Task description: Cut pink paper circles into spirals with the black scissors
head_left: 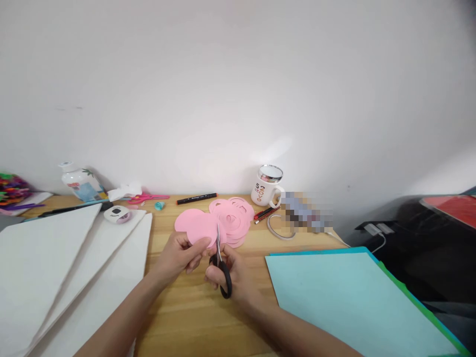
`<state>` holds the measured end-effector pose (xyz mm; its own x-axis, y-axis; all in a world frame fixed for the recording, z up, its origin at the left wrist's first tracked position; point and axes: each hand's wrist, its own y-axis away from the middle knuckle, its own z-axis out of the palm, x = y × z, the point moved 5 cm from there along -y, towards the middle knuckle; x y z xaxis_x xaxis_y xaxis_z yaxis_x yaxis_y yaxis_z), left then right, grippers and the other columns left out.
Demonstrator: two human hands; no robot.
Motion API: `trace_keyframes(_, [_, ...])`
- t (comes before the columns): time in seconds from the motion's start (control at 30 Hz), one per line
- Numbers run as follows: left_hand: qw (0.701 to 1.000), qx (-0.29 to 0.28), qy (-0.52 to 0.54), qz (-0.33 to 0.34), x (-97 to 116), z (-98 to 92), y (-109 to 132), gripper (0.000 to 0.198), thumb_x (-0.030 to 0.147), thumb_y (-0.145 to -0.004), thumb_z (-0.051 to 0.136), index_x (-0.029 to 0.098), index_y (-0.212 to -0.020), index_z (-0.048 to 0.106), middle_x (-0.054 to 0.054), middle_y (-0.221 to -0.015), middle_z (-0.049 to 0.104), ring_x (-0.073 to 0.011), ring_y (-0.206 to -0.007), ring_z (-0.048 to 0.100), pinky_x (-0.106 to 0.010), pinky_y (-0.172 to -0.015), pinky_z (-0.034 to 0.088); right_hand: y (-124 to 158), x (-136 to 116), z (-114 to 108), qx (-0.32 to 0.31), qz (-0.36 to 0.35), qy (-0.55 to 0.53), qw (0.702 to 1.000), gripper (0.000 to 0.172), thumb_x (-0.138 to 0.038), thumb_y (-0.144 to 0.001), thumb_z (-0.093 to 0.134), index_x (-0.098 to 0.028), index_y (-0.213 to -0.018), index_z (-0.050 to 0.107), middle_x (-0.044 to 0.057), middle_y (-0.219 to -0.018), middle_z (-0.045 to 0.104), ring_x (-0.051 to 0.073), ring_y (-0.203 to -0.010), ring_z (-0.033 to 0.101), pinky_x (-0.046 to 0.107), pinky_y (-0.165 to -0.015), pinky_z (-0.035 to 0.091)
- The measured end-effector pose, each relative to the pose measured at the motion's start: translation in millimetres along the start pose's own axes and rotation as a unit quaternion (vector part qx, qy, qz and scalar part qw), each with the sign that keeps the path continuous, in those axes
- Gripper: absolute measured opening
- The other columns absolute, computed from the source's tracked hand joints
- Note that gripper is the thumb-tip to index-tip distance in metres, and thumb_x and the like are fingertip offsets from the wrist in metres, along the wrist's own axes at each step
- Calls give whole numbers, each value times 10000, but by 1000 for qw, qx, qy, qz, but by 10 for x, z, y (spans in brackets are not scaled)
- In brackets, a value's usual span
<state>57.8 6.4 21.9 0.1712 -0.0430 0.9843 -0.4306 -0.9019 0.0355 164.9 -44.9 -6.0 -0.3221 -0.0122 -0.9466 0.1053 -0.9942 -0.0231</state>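
Note:
My left hand (pixel 183 255) pinches the lower edge of a round pink paper piece (pixel 203 229) between thumb and fingers. Black-handled scissors (pixel 225 278) are in my right hand (pixel 231 275), their blades pointing up and away at the right edge of that piece. Behind the blades lies a pile of pink paper cutouts (pixel 235 220) with curved outlines, some with holes in them. Another pink round shape (pixel 184 220) shows at the upper left of the held paper; whether the two are joined I cannot tell.
Large white sheets (pixel 74 277) cover the left side, with a correction-tape-like item (pixel 117 214) on them. Light blue sheets (pixel 349 297) lie right. Along the back are a bottle (pixel 82 183), pink scissors (pixel 147 198), a black marker (pixel 197 199) and a white mug (pixel 263 191).

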Motion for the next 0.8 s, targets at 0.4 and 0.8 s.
trace_keyframes(0.4, [1000,6,24,2,-20,-28,-6,454,470,-724,563,150,-418,466,64,-299,383,-32,-262,297,-180,-306,213,12,50,-2,2,12,-5,1000,304,-328,-613,688,-195,-757,456,-90,-433,466,75,-350,388,182,-353,298])
trace_keyframes(0.8, [997,-32,58,-33,-3,117,5,475,490,-770,483,133,-461,536,44,-276,432,-28,-218,310,-164,-290,149,36,28,49,-10,-13,3,1000,314,-389,-651,668,-180,-785,475,-62,-483,505,63,-367,396,182,-366,315])
